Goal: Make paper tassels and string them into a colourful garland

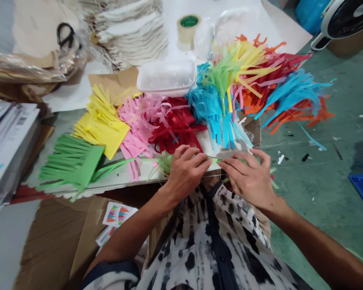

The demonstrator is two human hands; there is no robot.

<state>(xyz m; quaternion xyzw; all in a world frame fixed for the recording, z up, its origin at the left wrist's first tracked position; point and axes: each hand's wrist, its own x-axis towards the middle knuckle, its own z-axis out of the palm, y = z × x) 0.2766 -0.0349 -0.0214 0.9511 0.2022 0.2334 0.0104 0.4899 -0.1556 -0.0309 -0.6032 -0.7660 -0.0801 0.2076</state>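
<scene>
At the front edge of the table, my left hand [189, 169] has its fingers closed on a light green tissue paper strip [215, 160]. My right hand [251, 177] pinches the same strip a short way to the right, its index finger raised. Most of the strip is hidden under my fingers. Green fringe [163, 164] shows beside my left hand. Just beyond lie fringed tissue bundles: dark red [177, 125], pink [139, 121] and blue [213, 108]. Farther left are yellow fringed paper [109, 129] and darker green fringed paper [75, 161].
Behind the bundles sit a clear plastic container [167, 76], a tape roll [188, 30] and stacked white cords [130, 32]. Black scissors [65, 35] rest at back left. More coloured fringe [293, 92] overhangs the right edge. A fan [347, 18] stands at upper right.
</scene>
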